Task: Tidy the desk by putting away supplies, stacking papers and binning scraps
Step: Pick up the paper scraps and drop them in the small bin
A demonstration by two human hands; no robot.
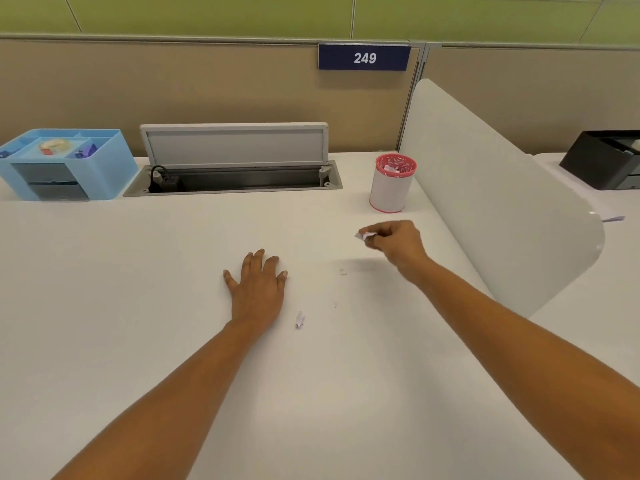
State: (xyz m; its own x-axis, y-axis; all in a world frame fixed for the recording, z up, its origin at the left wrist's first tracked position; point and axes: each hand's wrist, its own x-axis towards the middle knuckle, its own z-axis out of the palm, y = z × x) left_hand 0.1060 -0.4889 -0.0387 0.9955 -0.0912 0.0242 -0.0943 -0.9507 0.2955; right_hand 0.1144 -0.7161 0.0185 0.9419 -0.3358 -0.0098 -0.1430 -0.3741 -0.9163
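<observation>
So right hand point(398, 242) is pinching a crumpled paper scrap point(365, 235) in its fingers, right of centre, just below the red-rimmed bin point(393, 183). Left hand point(258, 287) lies flat on the desk point(138, 271), fingers spread, with another scrap point(300, 319) just beside it
</observation>
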